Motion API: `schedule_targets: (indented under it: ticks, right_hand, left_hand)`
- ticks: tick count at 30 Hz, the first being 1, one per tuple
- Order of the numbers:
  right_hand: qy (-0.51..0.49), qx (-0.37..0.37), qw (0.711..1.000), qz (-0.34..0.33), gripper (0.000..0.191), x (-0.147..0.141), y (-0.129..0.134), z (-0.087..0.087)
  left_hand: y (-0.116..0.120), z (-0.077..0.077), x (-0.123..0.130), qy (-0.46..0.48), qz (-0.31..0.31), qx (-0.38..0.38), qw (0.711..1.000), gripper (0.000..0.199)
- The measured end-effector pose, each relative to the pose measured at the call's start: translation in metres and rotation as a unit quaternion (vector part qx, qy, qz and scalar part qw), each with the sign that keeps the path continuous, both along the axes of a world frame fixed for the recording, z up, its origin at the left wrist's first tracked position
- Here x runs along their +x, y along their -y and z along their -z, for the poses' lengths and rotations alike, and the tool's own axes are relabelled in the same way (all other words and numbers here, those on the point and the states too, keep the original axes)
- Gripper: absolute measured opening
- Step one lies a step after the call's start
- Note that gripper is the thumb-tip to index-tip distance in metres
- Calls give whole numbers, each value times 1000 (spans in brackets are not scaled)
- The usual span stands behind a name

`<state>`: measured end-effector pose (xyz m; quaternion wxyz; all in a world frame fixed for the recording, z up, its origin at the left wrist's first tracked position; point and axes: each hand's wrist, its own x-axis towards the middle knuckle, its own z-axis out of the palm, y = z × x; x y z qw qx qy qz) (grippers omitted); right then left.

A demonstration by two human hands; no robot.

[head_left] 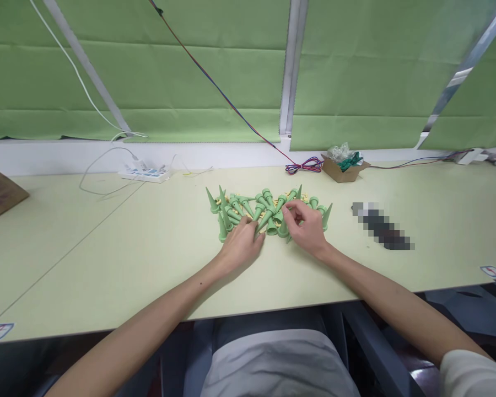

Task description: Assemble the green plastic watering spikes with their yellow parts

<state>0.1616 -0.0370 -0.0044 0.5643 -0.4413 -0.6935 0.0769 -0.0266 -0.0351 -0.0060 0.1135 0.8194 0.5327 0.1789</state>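
1. Fingers of left hand (pixel 243 242): look pinched on the narrow end of a green cone (pixel 267 218); smooth taper could slip.
2. Right hand (pixel 308 226): fingers curled just right of that cone; can't tell if grasping.
3. Cone pile (pixel 245 205), around and beyond fingers: knuckle bump could topple upright ones.
4. Yellow pieces (pixel 305 197), beyond fingers: a sweep could scatter them over the surface (pixel 149 248).

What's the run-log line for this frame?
left hand: at near edge of green cones, hold unclear | right hand: over cones' right part, hold unclear | cardboard box: behind cones, right
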Motion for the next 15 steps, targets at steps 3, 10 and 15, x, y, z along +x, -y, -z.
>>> schedule_targets:
  ticks: [3, 10, 15]
  right_hand:
    - [-7, 10, 1000, -5, 14, 0, 0, -1]
    - [-10, 12, 1000, -9, 15, -1, 1, -2]
    - [-7, 9, 1000, -7, 14, -2, 1, -2]
  left_hand:
    - [1, 0, 1, 9, -8, -4, 1000, 32]
    - [-2, 0, 2, 60, -9, 43, 997, 34]
    - [-6, 0, 1, 121, -8, 91, 989, 26]
